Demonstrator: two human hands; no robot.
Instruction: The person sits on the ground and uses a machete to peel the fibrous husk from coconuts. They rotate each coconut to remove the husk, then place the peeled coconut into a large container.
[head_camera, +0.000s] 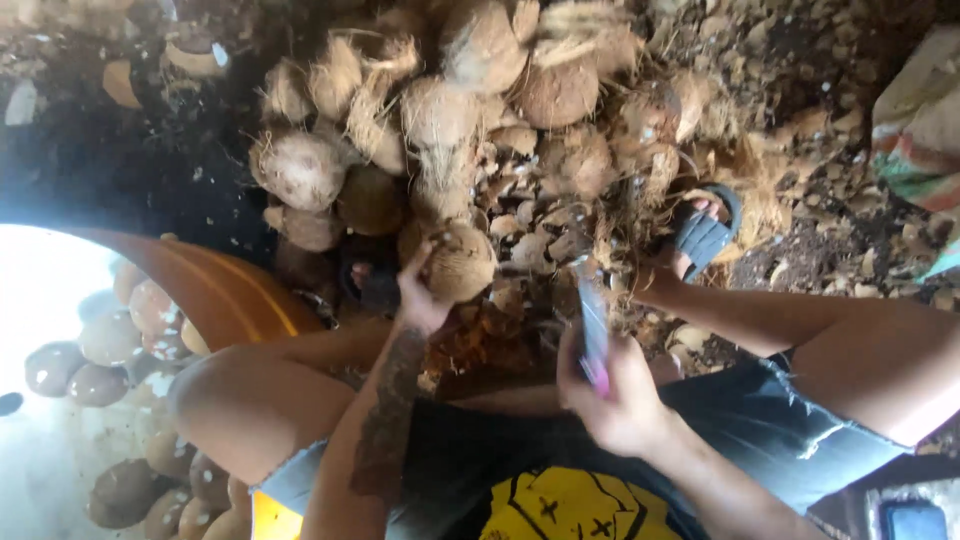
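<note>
My left hand (420, 295) reaches forward and grips a hairy brown coconut (462, 262) at the near edge of a pile of husked coconuts (440, 110). My right hand (610, 385) is closed around the pink handle of a knife (592, 315), whose blade points away from me, just right of the held coconut. Both hands work between my bare knees, above a patch of brown husk scraps.
An orange tub (215, 285) at the left holds several peeled coconuts in water. My foot in a grey sandal (700, 232) rests at the right among shell bits. A sack (915, 120) lies at far right.
</note>
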